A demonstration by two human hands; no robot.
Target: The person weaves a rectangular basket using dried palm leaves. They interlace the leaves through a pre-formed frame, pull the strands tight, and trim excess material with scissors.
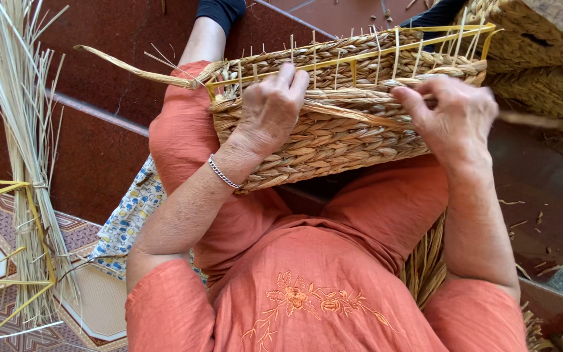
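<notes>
One part-woven basket [333, 130] lies across the person's lap, resting on the raised knee in orange cloth. Long axis runs left–right across the view, with the right end tipped slightly higher. The woven side wall faces the camera; the unfinished rim points away from the person, toward the top edge of the view. A yellow wire frame [360, 55] runs along that rim, with thin pale stakes standing up from it; too many and too fine to count reliably.

Left hand [270, 111]: one, lying palm-down on the left part of the basket wall, fingers curled over the upper rows near the rim, pressing on the weave. Not clear whether any single strand is pinched. A silver bracelet [223, 173] sits on that wrist.

Right hand [454, 114]: one, at the right part of the wall, fingers bent and closed around a flat rush strand [353, 112] that runs leftward along the wall toward the left hand.

One loose braided tail [138, 70] sticks out from the basket's left end, pointing to the upper left.

One bundle of dry rush stalks [24, 130] stands near the left edge, long axis roughly vertical. One bare yellow wire frame [14, 234] lies around its lower part, on a patterned mat [92, 306]. Further woven baskets [542, 58] sit at the top right corner; count cannot be told
</notes>
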